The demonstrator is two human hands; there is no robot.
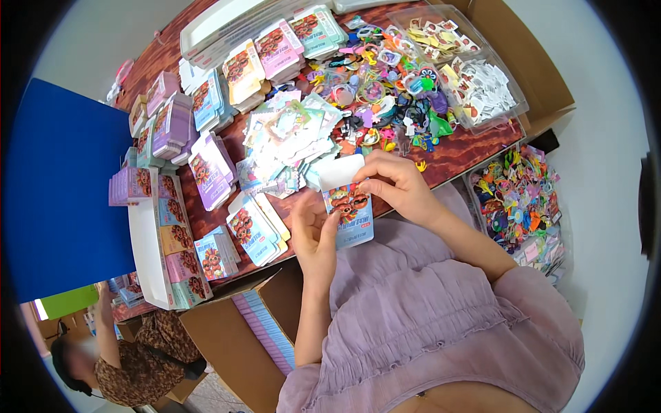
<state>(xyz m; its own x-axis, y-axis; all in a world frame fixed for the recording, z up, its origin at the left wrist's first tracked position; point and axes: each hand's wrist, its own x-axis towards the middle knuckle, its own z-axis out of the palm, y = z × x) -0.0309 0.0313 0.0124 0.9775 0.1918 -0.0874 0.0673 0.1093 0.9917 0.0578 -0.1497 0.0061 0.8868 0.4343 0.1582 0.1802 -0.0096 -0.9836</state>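
Note:
Near the table's front edge I hold a small light-blue cardboard packet (pixel 352 230) with a cartoon picture on its front. Its white top flap (pixel 341 171) stands raised. My left hand (pixel 313 230) grips the packet's left side, the thumb on the printed face. At the upper right corner, beside the flap, my right hand (pixel 396 180) pinches with thumb and forefinger. Whether anything small is between those fingertips is hidden. Just beyond the packet lies a loose heap of printed sheets and clear sachets (pixel 282 138).
Flattened packets in stacks (pixel 248 230) cover the table's left side, by a white tray (pixel 148 255). Small colourful toys (pixel 385 96) spread behind my hands. Clear bins of stickers (pixel 482 89) stand far right. A box (pixel 234 341) and a toy bin (pixel 516 199) flank me; a co-worker (pixel 138 358) sits left.

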